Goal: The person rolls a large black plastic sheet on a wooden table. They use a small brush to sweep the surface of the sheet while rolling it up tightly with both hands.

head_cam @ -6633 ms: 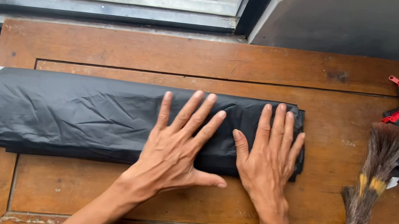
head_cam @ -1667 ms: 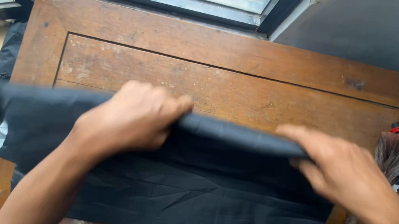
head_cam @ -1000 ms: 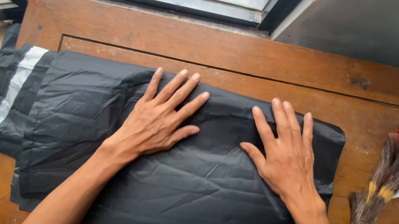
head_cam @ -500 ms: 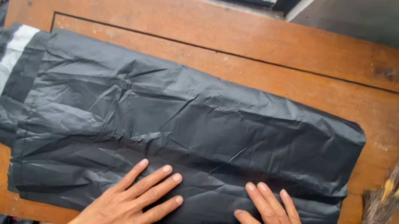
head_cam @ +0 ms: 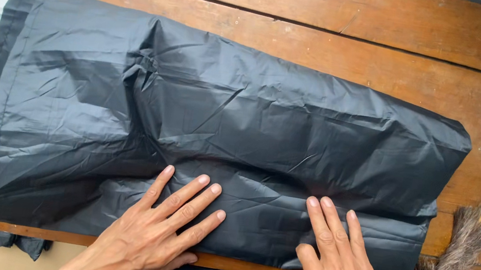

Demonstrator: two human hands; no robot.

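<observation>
A worn brown wooden counter [head_cam: 389,43] with a raised border fills the view. A crinkled black garment [head_cam: 210,131] of thin shiny fabric lies flat across its middle, a pale stripe at nine o'clock. At three o'clock lies a feather duster [head_cam: 474,240].

Both wrists run off the bottom edge, and the black garment [head_cam: 204,130] is cut off at left.

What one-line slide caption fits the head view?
Left hand and right hand press flat on the near edge of a black waterproof garment spread on a wooden table.
</observation>
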